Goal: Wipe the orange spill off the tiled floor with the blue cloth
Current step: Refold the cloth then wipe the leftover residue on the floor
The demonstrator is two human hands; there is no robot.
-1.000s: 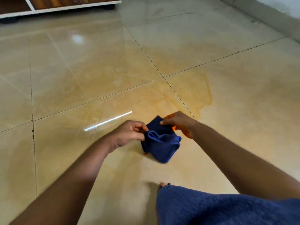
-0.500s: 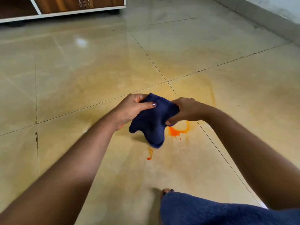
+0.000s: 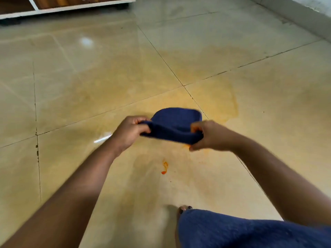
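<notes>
The blue cloth [image 3: 174,125] is held off the tiled floor [image 3: 89,86], stretched sideways and folded over between both hands. My left hand [image 3: 129,133] grips its left end and my right hand [image 3: 206,136] grips its right end. A small bright orange blob [image 3: 164,168] lies on the floor below the cloth, and a bit of orange [image 3: 186,145] shows just under my right hand. A pale orange smear [image 3: 220,102] spreads over the tiles beyond the cloth.
A wooden cabinet with a white base [image 3: 68,8] stands at the far left. A grey skirting wall [image 3: 295,17] runs along the far right. My foot [image 3: 184,209] and a blue garment over my knee [image 3: 241,231] sit at the bottom.
The cloth came up off the floor, uncovering orange marks. Both hands have since pulled it out wider and flatter between them.
</notes>
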